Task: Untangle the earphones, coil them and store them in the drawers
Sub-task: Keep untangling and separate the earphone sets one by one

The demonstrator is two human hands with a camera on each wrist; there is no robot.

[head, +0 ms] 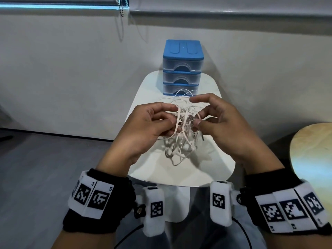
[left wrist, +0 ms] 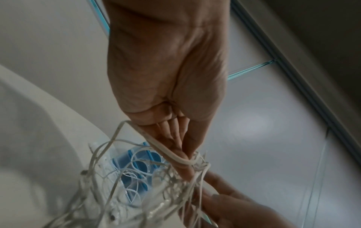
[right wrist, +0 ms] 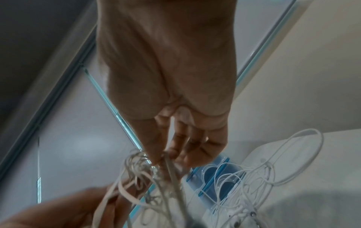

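A tangled bunch of white earphone cables (head: 181, 133) hangs between both hands above the small white table (head: 221, 169). My left hand (head: 158, 121) grips the knot from the left, with a flat cable looped over its fingers (left wrist: 181, 160). My right hand (head: 201, 115) pinches strands on the right side with thumb and fingers (right wrist: 156, 158). More cable loops (right wrist: 283, 162) trail down onto the table toward the drawers. The blue drawer unit (head: 182, 67) stands at the table's far end, its three clear drawers closed.
A white wall stands behind the table. A round wooden tabletop (head: 314, 159) shows at the right edge. Grey floor lies to the left. A blind's bead chain (head: 122, 8) hangs at the top.
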